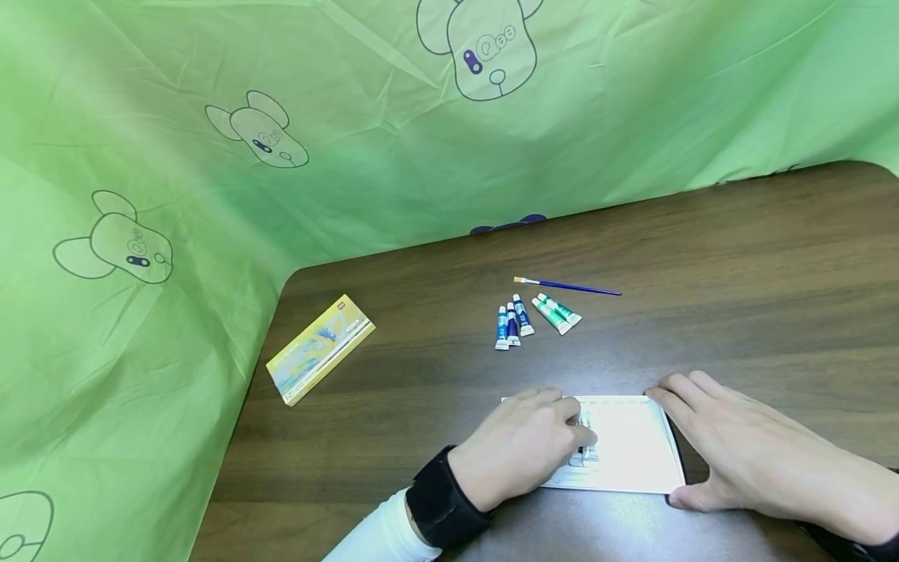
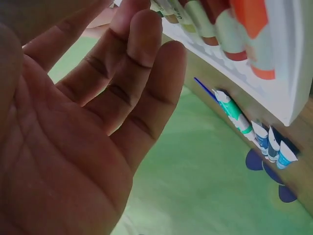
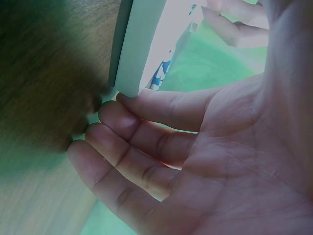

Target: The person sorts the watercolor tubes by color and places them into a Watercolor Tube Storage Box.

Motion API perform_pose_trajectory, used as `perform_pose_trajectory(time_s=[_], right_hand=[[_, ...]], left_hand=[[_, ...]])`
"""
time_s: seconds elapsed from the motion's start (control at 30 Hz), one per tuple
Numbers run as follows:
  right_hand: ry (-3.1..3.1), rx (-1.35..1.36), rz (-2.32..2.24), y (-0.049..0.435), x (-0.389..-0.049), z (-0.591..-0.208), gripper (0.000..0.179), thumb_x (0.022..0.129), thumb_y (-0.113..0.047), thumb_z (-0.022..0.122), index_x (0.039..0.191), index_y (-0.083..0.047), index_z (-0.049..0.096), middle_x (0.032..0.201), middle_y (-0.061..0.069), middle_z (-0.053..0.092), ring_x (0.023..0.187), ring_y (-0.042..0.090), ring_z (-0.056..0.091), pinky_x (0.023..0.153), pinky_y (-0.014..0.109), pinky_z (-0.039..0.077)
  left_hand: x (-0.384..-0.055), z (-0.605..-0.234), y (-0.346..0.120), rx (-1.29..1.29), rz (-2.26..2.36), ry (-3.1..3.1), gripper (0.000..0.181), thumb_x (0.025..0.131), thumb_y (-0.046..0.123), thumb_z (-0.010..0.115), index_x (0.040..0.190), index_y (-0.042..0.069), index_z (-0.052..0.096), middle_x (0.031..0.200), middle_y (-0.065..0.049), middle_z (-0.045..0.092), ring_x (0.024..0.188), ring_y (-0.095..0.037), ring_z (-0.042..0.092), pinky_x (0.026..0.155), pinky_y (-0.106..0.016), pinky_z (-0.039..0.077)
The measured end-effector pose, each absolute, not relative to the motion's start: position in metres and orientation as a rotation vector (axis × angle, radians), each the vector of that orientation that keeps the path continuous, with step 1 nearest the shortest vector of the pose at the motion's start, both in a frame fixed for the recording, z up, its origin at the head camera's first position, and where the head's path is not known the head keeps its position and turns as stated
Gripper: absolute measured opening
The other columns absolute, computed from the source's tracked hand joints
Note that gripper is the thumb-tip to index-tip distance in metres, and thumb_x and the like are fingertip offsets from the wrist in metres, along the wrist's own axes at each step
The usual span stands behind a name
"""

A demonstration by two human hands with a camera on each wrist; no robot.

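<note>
A shallow white tray (image 1: 632,445) lies near the table's front edge. Paint tubes (image 1: 584,454) fill part of its left side; orange, red-brown and olive paint tubes (image 2: 259,36) show in the left wrist view. Over these tubes my left hand (image 1: 516,445) reaches in with bent fingers; its thumb and the tips' hold are hidden. My right hand (image 1: 737,453) holds the tray's right end, thumb at the near corner and fingers at the far corner. In the right wrist view, my index fingertip (image 3: 131,101) touches the tray's corner.
Behind the tray lie blue and purple paint tubes (image 1: 513,324), two green paint tubes (image 1: 557,312) and a blue-handled paintbrush (image 1: 572,286). A yellow box (image 1: 321,349) is at the left. A green curtain (image 1: 365,156) hangs along the table's back and left.
</note>
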State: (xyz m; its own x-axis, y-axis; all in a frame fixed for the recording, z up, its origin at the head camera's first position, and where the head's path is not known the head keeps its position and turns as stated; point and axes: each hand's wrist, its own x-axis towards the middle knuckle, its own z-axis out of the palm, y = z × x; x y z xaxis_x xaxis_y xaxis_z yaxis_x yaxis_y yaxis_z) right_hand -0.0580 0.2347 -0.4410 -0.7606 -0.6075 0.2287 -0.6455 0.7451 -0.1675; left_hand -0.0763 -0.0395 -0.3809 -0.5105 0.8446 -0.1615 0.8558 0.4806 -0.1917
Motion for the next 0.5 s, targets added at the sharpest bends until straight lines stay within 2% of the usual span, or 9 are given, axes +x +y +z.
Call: perform_pose_trajectory(time_s=[0.1,0.27,0.5], right_hand=[[-2.777,1.01,0.354,0.2349,-0.0579,-0.4417,0.104,0.046,-0.063,0.095,0.125,-0.003,0.064,0.12,0.001,0.063,0.108,0.023,0.06,0.088,0.044,0.055],[-2.767,1.016,0.354,0.235,-0.0578,-0.4428,0.104,0.046,-0.063,0.094,0.125,-0.003,0.064,0.12,0.001,0.063,0.108,0.023,0.06,0.088,0.044,0.055],[-2.769,1.018,0.346,0.2348,-0.0587,-0.4431,0.103,0.046,-0.062,0.094,0.125,-0.002,0.064,0.12,0.002,0.063,0.109,0.024,0.06,0.089,0.045,0.054]], left_hand=[[-0.0757,-0.3808,-0.0394,1.508,-0.379,2.665,0.028,0.106,0.024,0.062,0.126,0.039,0.075,0.113,0.013,0.07,0.101,-0.007,0.06,0.093,-0.021,0.052],[-0.0747,-0.3825,-0.0411,1.539,-0.315,2.704,0.024,0.105,0.033,0.065,0.126,0.038,0.075,0.109,0.013,0.07,0.098,-0.005,0.063,0.087,-0.02,0.053],[-0.0746,-0.3854,-0.04,1.441,-0.299,2.714,0.034,0.102,0.045,0.068,0.135,0.04,0.07,0.111,0.012,0.07,0.095,-0.003,0.064,0.082,-0.019,0.051]])
